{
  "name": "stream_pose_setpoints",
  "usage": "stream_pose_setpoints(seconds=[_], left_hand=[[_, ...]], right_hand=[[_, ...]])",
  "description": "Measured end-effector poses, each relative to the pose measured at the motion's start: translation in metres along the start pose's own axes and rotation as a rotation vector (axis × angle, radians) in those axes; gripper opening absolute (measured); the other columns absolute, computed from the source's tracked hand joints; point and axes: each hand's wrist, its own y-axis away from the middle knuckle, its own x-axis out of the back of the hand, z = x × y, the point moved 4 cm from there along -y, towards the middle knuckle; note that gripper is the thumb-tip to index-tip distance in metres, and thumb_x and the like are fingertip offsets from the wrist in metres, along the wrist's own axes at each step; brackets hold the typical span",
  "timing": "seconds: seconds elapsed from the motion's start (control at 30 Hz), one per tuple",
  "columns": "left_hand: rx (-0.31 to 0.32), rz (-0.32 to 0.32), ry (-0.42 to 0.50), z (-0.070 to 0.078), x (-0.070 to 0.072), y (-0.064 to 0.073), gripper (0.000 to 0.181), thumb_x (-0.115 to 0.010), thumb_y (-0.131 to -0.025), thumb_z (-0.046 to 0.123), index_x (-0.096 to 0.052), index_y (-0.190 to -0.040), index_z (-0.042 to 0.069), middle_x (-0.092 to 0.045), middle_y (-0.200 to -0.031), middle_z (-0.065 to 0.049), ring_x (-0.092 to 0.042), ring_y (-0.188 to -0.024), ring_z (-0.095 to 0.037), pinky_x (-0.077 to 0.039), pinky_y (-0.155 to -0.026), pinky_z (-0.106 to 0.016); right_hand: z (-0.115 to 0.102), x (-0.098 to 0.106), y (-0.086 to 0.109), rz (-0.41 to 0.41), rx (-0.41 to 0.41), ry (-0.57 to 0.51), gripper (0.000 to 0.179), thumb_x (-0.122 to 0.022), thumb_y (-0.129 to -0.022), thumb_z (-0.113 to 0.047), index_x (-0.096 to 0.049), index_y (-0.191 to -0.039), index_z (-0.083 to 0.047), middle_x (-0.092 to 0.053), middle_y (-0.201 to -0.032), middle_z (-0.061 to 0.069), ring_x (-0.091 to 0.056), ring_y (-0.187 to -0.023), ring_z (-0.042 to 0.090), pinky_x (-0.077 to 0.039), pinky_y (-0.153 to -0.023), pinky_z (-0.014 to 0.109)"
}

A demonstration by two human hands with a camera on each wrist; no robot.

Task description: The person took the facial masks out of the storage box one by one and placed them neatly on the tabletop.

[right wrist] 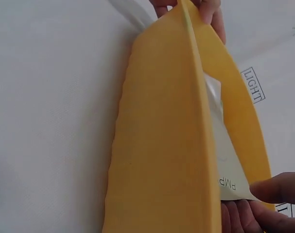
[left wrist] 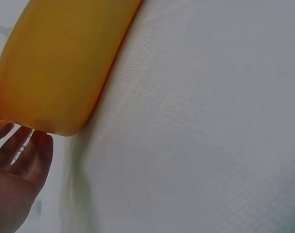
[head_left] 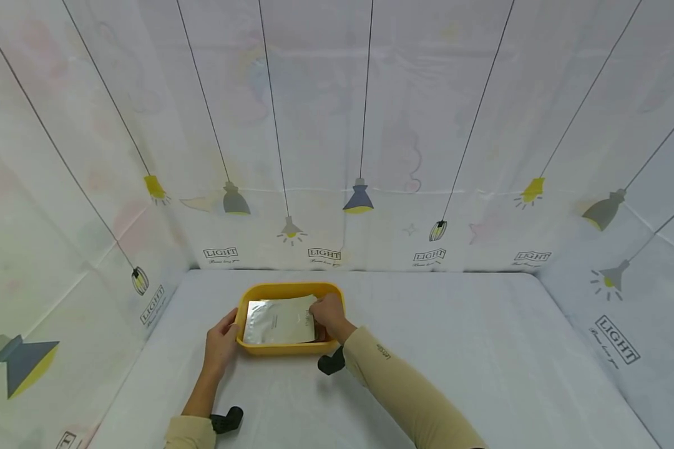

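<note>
A yellow plastic basin point(head_left: 289, 350) stands on the white table, with a silvery-white foil pouch point(head_left: 281, 321) lying inside it. At the basin's left end my left hand point(head_left: 220, 346) holds the wall; in the left wrist view its fingers point(left wrist: 40, 158) touch the outside near the edge. My right hand point(head_left: 330, 313) reaches over the right end and pinches the pouch's right edge between thumb and fingers. Close up, the right wrist view has printed letters on the pouch point(right wrist: 227, 160) beside that thumb point(right wrist: 276, 187). Something brownish lies under the pouch's right end, mostly hidden.
The white-covered table point(head_left: 455, 349) extends widely to the right of the basin. Behind it rises a fabric wall point(head_left: 326, 125) printed with hanging lamps. Dark wrist mounts point(head_left: 227, 420) sit below both hands.
</note>
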Motion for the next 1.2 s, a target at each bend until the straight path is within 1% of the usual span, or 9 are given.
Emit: stream_pose_setpoints(seconds=[0.07,0.17,0.23,0.27,0.5,0.73,0.87,1.03,1.2], left_hand=[[0.001,0.004,0.009,0.000,0.000,0.000,0.047,-0.043,-0.098,0.013,-0.046,-0.145,0.007,-0.050,-0.146,-0.015,-0.052,-0.124,-0.027,-0.039,-0.076,-0.004],[-0.008,0.007,0.021,0.001,0.001,-0.001,0.046,-0.044,-0.098,0.012,-0.047,-0.144,0.007,-0.051,-0.146,-0.015,-0.053,-0.122,-0.027,-0.039,-0.075,-0.003],[-0.011,0.005,0.025,0.001,0.001,-0.002,0.046,-0.044,-0.098,0.012,-0.046,-0.144,0.007,-0.050,-0.146,-0.015,-0.053,-0.123,-0.027,-0.039,-0.075,-0.002],[-0.013,0.004,0.024,0.001,0.001,-0.002,0.046,-0.044,-0.098,0.012,-0.046,-0.145,0.007,-0.050,-0.146,-0.015,-0.053,-0.123,-0.027,-0.039,-0.075,-0.002],[-0.004,-0.006,0.015,0.002,-0.001,-0.003,0.047,-0.043,-0.098,0.013,-0.046,-0.145,0.007,-0.048,-0.148,-0.016,-0.052,-0.124,-0.028,-0.038,-0.075,-0.002],[0.004,-0.006,0.013,-0.001,-0.002,-0.001,0.047,-0.043,-0.098,0.013,-0.045,-0.145,0.008,-0.048,-0.148,-0.015,-0.052,-0.122,-0.027,-0.039,-0.075,-0.002],[-0.005,-0.005,0.023,-0.002,-0.003,0.000,0.048,-0.043,-0.098,0.013,-0.045,-0.145,0.007,-0.048,-0.148,-0.015,-0.053,-0.122,-0.028,-0.040,-0.076,-0.002],[-0.006,-0.009,0.030,-0.003,-0.002,0.000,0.049,-0.043,-0.097,0.014,-0.044,-0.146,0.007,-0.048,-0.148,-0.015,-0.053,-0.123,-0.028,-0.040,-0.076,-0.002],[-0.002,-0.016,0.021,-0.004,0.000,0.000,0.050,-0.043,-0.098,0.015,-0.043,-0.147,0.008,-0.047,-0.148,-0.015,-0.052,-0.123,-0.029,-0.040,-0.076,-0.003]], right_hand=[[0.000,-0.001,0.001,0.002,0.011,-0.014,0.013,-0.063,-0.087,-0.008,-0.070,-0.089,0.002,-0.054,-0.066,0.002,-0.053,-0.059,0.016,-0.046,-0.052,0.024],[-0.001,-0.002,0.002,-0.008,0.034,-0.029,0.021,-0.065,-0.087,-0.008,-0.069,-0.104,0.003,-0.065,-0.092,0.008,-0.062,-0.078,0.019,-0.056,-0.067,0.029],[-0.002,-0.003,0.002,-0.015,0.039,-0.031,0.027,-0.067,-0.086,-0.008,-0.066,-0.111,0.002,-0.065,-0.107,0.011,-0.062,-0.089,0.021,-0.058,-0.075,0.032],[-0.002,-0.004,0.002,-0.021,0.041,-0.029,0.027,-0.068,-0.085,-0.007,-0.065,-0.111,0.003,-0.064,-0.110,0.011,-0.062,-0.091,0.021,-0.058,-0.077,0.033],[-0.002,-0.005,0.002,-0.075,0.022,0.013,0.018,-0.072,-0.083,-0.006,-0.063,-0.098,0.000,-0.058,-0.089,0.007,-0.057,-0.076,0.020,-0.049,-0.059,0.024],[0.001,-0.002,0.004,-0.072,0.047,-0.027,0.028,-0.071,-0.084,-0.006,-0.066,-0.110,0.001,-0.064,-0.101,0.010,-0.059,-0.084,0.020,-0.054,-0.067,0.026],[0.003,0.002,0.007,-0.074,0.062,-0.093,0.032,-0.070,-0.085,-0.006,-0.065,-0.115,0.002,-0.066,-0.103,0.010,-0.061,-0.085,0.018,-0.056,-0.072,0.028],[0.002,0.006,0.010,-0.095,0.084,-0.175,0.031,-0.066,-0.085,-0.004,-0.066,-0.115,0.003,-0.070,-0.101,0.012,-0.065,-0.080,0.017,-0.059,-0.074,0.033],[-0.002,0.010,0.012,-0.103,0.093,-0.202,0.029,-0.065,-0.086,-0.006,-0.066,-0.114,0.002,-0.070,-0.101,0.012,-0.066,-0.079,0.016,-0.059,-0.077,0.034]])
